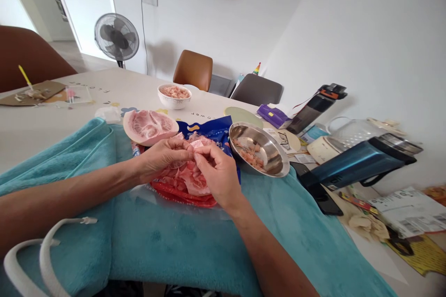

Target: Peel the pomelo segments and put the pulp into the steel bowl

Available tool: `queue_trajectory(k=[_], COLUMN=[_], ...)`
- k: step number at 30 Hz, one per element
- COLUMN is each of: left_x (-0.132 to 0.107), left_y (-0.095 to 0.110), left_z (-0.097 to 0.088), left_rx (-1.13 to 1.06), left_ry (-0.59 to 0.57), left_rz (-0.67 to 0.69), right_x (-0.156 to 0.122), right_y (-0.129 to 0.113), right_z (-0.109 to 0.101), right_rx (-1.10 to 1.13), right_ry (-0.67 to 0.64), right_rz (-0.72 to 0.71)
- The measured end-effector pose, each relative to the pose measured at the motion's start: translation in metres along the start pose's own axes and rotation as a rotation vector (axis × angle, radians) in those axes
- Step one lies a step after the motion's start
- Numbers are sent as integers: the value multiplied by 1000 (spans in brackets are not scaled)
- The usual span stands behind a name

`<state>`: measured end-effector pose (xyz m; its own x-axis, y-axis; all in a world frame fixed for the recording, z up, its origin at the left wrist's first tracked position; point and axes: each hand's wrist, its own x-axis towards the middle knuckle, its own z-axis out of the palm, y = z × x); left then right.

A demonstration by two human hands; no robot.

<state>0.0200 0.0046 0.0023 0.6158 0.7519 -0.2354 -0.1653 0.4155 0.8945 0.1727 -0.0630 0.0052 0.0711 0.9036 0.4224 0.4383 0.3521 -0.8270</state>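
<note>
My left hand (162, 155) and my right hand (221, 174) meet with pinched fingertips on a small piece of pink pomelo segment (198, 143). Most of the piece is covered by my fingers. Below them, pink pomelo membranes and peel scraps (190, 180) lie on a red and blue plastic bag (223, 125). A hollowed pomelo rind (130, 126) rests behind my left wrist. To the right of my hands, a steel bowl (278, 160) tilts slightly and contains some pomelo pulp. Farther back is a white bowl (174, 102) heaped with pulp.
A teal towel (174, 246) covers the table's near side. On the right lie a blue bottle (351, 162), a phone (325, 199), a dark tumbler (310, 111), a purple packet (273, 116) and scissors (400, 243). A white cord (47, 260) hangs at lower left.
</note>
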Motion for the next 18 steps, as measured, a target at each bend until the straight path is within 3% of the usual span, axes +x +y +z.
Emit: queue_trajectory(k=[5, 11, 18], left_x=[-2, -8, -6], left_y=[-2, 1, 1], left_z=[4, 10, 4], left_rx=[146, 350, 426], left_ry=[44, 33, 121], left_rz=[64, 100, 244], right_x=[-3, 4, 9], right_y=[6, 10, -3], right_z=[7, -6, -41], right_rx=[-347, -427, -470], right_ry=[90, 248, 443], right_rz=[-256, -176, -235])
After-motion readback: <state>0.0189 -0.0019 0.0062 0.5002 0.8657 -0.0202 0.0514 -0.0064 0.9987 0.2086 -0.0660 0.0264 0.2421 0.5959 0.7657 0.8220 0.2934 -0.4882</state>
